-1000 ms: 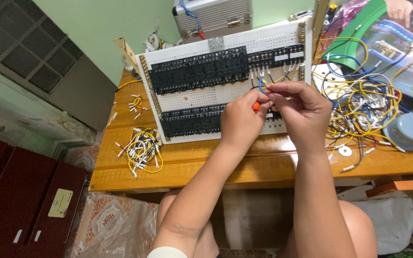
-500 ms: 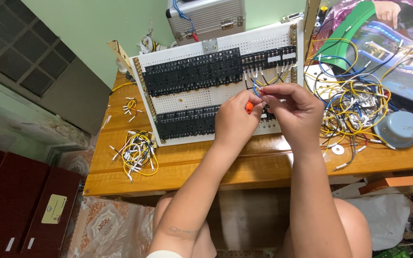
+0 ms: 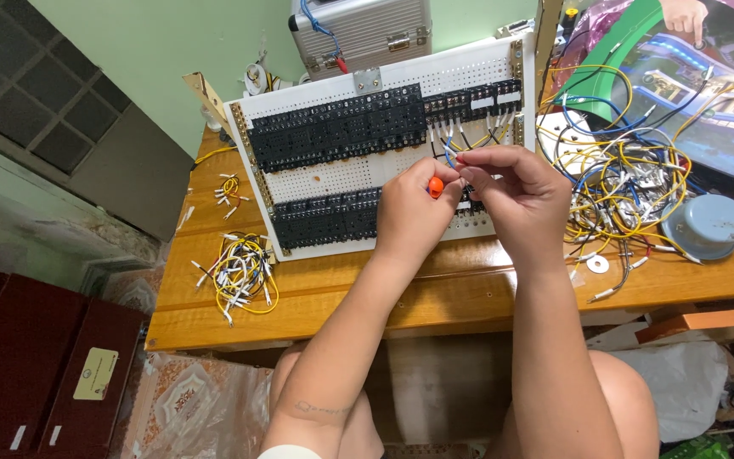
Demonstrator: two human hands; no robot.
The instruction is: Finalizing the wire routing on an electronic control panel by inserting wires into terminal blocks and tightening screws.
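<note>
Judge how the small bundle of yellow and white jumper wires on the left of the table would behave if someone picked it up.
The wire bundle would probably flop and sag, since its thin strands lie in loose loops. It looks light for its spread. Strands seem tangled, so most would likely lift together, though the loose pieces on the wooden table would stay.

Board on table — wire bundles left, tangle right

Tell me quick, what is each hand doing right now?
Left hand: closed on an orange-handled tool.
Right hand: fingertips pinched at a blue wire by the white panel.
</note>
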